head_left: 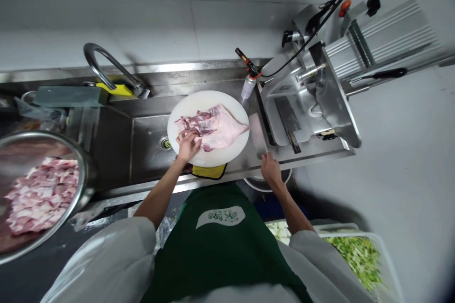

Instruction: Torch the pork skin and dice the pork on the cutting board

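Note:
A large slab of raw pink meat [216, 128] lies on a round white cutting board [231, 151] set over the steel sink [142, 142]. My left hand [187, 144] rests on the near left end of the meat, fingers spread and pressing down. My right hand [270, 168] lies on the steel counter edge to the right of the board, fingers bent, nothing visible in it. A cleaver [288, 123] lies flat on the counter beyond my right hand.
A big steel bowl [83, 170] of cut meat pieces stands at the left. A curved tap [106, 64] rises behind the sink. A meat slicer [330, 90] fills the right counter. A gas torch can [248, 86] stands behind the board. A white crate of chopped greens [359, 253] sits low right.

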Motion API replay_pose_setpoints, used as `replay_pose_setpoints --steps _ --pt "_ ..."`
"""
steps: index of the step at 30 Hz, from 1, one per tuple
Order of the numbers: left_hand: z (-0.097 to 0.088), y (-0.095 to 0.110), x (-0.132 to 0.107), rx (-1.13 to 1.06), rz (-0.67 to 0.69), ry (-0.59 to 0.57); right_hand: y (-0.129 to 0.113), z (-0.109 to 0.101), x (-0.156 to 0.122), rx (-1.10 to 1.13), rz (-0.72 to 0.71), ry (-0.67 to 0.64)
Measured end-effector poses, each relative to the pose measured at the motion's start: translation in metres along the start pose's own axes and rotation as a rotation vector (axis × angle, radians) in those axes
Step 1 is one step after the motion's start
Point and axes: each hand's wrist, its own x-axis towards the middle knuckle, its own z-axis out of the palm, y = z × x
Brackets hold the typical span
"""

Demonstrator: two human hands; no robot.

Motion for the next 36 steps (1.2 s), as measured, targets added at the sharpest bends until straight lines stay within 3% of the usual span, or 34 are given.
replay_pose_setpoints --steps 4,9,15,17,21,24,27,31,36 --pt "-0.003 -0.003 0.000 0.002 0.015 -0.011 -0.009 0.008 -0.008 0.011 -0.146 -0.127" --pt "-0.010 -0.010 -0.009 0.051 0.089 -0.070 -0.007 -0.002 -0.011 0.003 0.022 -0.004" --pt "-0.008 -0.011 -0.019 0.064 0.080 -0.050 -0.089 0.004 -0.022 0.072 -0.209 -0.114" --pt "-0.009 -0.011 -0.020 0.048 0.074 -0.056 -0.104 0.011 -0.026 0.077 -0.227 -0.162" --pt "-0.011 -0.010 -0.021 -0.004 0.068 -0.048 -0.085 0.011 -0.032 0.009 -0.214 -0.226" --pt "-0.011 -0.010 -0.022 -0.037 0.057 -0.047 -0.073 0.000 -0.034 -0.039 -0.172 -0.137" --pt "-0.012 -0.013 -0.023 -0.066 0.057 -0.056 -0.089 -0.001 -0.035 -0.031 -0.169 -0.059" --pt "-0.014 -0.018 -0.022 -0.099 0.103 -0.059 -0.106 0.015 -0.031 -0.002 -0.198 -0.144" --pt "-0.013 -0.022 -0.018 -0.136 0.132 -0.049 -0.076 0.014 -0.025 -0.047 -0.078 -0.117"
